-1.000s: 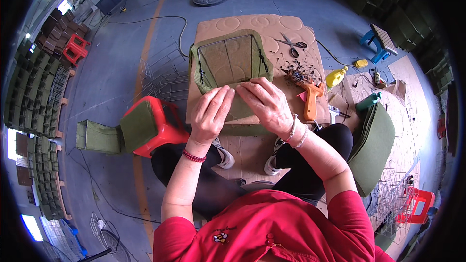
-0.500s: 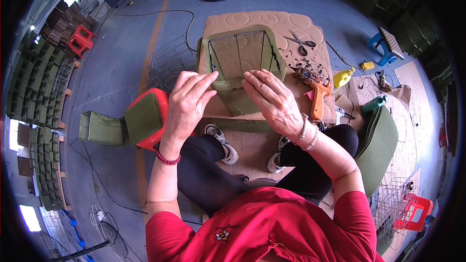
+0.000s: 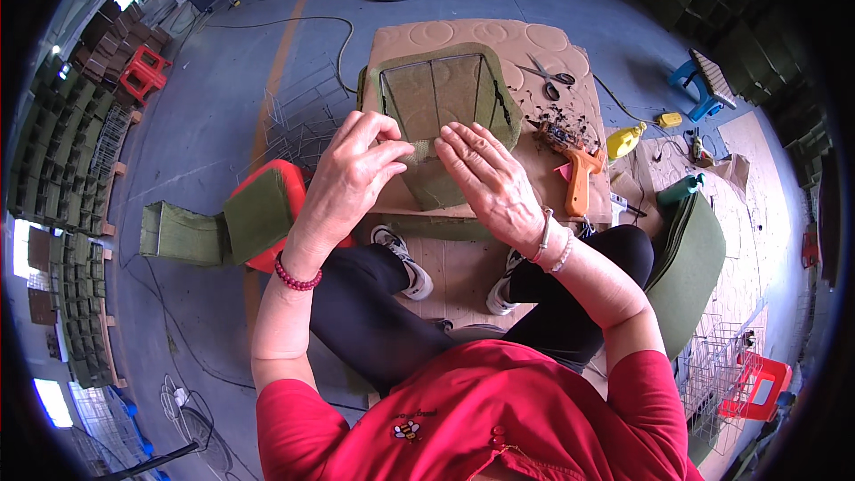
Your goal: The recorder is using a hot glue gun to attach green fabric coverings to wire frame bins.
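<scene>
On the worktable lies a wire frame (image 3: 434,66) covered with green fabric (image 3: 445,185), its near flap folded over the frame's near side. My left hand (image 3: 354,169) is at the left end of that fold, fingers curled and thumb near the forefinger, pinching at the fabric's edge. My right hand (image 3: 485,180) lies on the right part of the fold, its fingers stretched out side by side and flat, holding nothing. The fabric under both hands is partly hidden.
Right on the cardboard-topped table (image 3: 427,36) are scissors (image 3: 550,77), small dark clips and an orange-handled glue gun (image 3: 581,180). A red stool (image 3: 287,187) with green fabric pieces stands left. Stacked green sheets (image 3: 699,258), a green bottle (image 3: 681,190) and a yellow bottle (image 3: 626,141) are right.
My left hand has turned, its fingers curling inward and shifting slightly right along the fold. My right hand has moved a little left and its fingers have flattened on the fabric.
</scene>
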